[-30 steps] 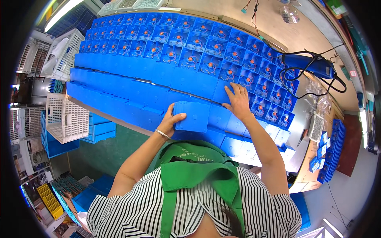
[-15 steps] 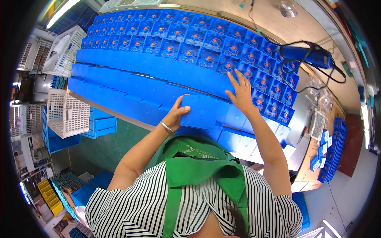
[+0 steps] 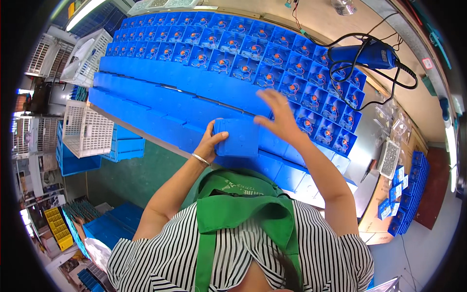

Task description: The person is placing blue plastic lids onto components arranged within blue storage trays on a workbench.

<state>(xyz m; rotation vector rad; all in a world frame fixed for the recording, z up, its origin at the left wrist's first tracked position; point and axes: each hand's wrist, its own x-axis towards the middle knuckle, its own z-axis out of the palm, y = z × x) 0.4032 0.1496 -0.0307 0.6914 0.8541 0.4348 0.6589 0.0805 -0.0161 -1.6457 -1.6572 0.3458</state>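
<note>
A square blue plastic box [image 3: 241,138] sits in the grip of my left hand [image 3: 209,143], thumb on its near face and fingers around its left side. My right hand [image 3: 279,116] hovers just beyond the box's right side, fingers spread, holding nothing. Beyond it stand rows of open blue boxes [image 3: 224,64], each with an orange part and thin wires inside. Nearer me, closed blue boxes [image 3: 141,102] lie in long rows with their flat faces up, under and around my hands.
A blue power tool [image 3: 365,56] with a looped black cable rests across the far right boxes. At the right are a tray of small parts [image 3: 389,158] and a screwdriver [image 3: 369,168]. White crates [image 3: 87,130] stand left of the table.
My right hand has drawn left and toward the held box, away from the open rows. My left hand has shifted slightly left with the box still in it.
</note>
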